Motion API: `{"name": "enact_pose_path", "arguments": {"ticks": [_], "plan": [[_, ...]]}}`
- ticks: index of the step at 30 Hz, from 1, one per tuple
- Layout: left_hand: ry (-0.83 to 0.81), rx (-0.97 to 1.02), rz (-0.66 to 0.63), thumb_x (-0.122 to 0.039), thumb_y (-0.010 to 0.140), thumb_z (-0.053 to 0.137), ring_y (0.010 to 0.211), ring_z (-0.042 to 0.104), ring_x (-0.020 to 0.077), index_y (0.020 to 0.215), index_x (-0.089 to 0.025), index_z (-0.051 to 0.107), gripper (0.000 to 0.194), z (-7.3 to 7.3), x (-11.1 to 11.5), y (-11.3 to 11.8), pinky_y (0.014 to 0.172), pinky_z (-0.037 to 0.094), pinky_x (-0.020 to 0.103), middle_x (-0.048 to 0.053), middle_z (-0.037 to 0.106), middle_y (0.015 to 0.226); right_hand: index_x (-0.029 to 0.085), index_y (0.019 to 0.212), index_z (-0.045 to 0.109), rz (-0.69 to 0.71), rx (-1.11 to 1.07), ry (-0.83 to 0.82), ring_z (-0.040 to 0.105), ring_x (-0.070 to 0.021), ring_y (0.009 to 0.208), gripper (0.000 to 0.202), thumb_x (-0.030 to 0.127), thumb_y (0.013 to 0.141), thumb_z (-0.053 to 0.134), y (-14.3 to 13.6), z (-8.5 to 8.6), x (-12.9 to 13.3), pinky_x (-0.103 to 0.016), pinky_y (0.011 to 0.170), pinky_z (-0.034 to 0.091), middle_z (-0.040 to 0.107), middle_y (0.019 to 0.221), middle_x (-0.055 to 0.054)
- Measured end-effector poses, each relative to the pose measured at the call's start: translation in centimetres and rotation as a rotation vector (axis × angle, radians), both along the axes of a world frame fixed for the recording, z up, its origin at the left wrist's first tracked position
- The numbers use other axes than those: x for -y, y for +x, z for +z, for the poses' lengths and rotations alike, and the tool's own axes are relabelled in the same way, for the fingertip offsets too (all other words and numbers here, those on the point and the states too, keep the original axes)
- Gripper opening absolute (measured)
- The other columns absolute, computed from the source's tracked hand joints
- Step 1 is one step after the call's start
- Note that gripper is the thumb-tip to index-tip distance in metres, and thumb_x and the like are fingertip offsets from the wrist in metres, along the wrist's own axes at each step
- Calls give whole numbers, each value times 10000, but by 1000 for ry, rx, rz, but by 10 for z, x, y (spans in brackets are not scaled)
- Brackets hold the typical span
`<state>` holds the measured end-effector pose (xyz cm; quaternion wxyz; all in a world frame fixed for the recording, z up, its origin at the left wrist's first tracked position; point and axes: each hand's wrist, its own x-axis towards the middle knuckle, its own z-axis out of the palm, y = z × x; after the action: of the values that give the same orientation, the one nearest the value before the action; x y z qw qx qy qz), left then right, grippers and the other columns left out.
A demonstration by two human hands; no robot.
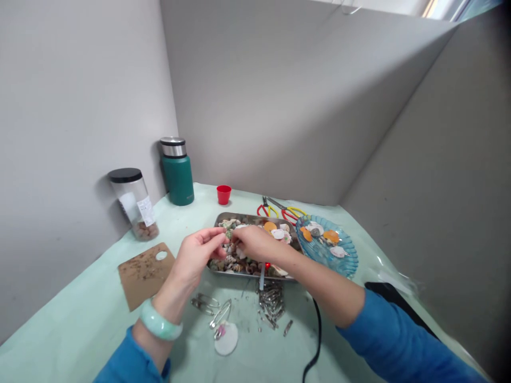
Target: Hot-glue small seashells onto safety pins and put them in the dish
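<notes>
Shells (230,260) lie in the metal tray (235,274), its long axis crosswise, directly under the right hand (251,239), the nearer to centre. The left hand (195,252) is at the left side. Both hands' fingers are curled; contents cannot be determined.

Shells (230,260) lie in the tray (213,266); plate (349,250) right of it, jar (130,197) and card (139,284) left, cup (224,196) behind, clips (272,302) before.

Table (80,314), pale green | back: clear jar (138,207), green bottle (178,178), 1 red cup (224,196) | middle: metal tray (223,273), blue plate (348,250), 2 scissors (290,213) | front-left: brown board (138,284) | front: metal pins (272,304), white disc (227,342)
</notes>
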<state>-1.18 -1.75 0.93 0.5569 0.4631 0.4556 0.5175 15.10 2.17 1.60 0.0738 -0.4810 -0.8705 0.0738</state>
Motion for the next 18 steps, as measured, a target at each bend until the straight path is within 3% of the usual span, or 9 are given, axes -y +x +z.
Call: {"name": "enact_pose_path", "arguments": {"ticks": [3, 7, 9, 12, 15, 18], "plan": [[-30, 51, -29, -322, 653, 682, 493, 549, 87, 942, -121, 632, 356, 1, 1, 0, 555, 482, 268, 47, 681, 779, 160, 958, 629, -69, -118, 21, 616, -168, 804, 224, 167, 802, 469, 17, 12, 2, -233, 663, 409, 680, 887, -72], [-52, 63, -73, -321, 677, 666, 503, 545, 85, 902, -117, 657, 304, 1, 2, 2, 556, 484, 260, 51, 677, 788, 171, 965, 621, -76, -280, -14, 617, -113, 684, 253, 248, 873, 398, 35, 26, 21, -201, 629, 432, 674, 795, -23], [-55, 54, -77, -312, 688, 661, 506, 548, 84, 908, -117, 655, 294, 1, 3, 4, 553, 477, 249, 44, 673, 771, 163, 992, 621, -110, -562, -105, 609, -104, 623, 272, 271, 878, 399, 40, 31, 32, -199, 602, 445, 663, 762, -20], [-43, 40, -78, -298, 709, 649, 505, 550, 79, 913, -122, 632, 269, 3, 6, 8, 538, 457, 224, 27, 664, 741, 162, 960, 642, -157, -778, -167, 585, -111, 593, 244, 301, 839, 482, 44, 39, 44, -214, 573, 449, 645, 727, -19], [-19, 32, -69, -310, 725, 642, 501, 544, 74, 856, -135, 613, 221, 4, 8, 10, 534, 450, 218, 10, 656, 732, 159, 840, 651, -138, -823, -171, 553, -112, 601, 182, 312, 795, 563, 46, 44, 52, -212, 560, 428, 614, 677, -5], [-7, 24, -85, -328, 735, 636, 507, 543, 81, 833, -140, 615, 213, 5, 10, 11, 551, 448, 219, -3, 648, 668, 175, 793, 662, -41, -719, -189, 508, -96, 583, 146, 283, 801, 565, 44, 44, 55, -202, 539, 381, 591, 640, 18]]}}
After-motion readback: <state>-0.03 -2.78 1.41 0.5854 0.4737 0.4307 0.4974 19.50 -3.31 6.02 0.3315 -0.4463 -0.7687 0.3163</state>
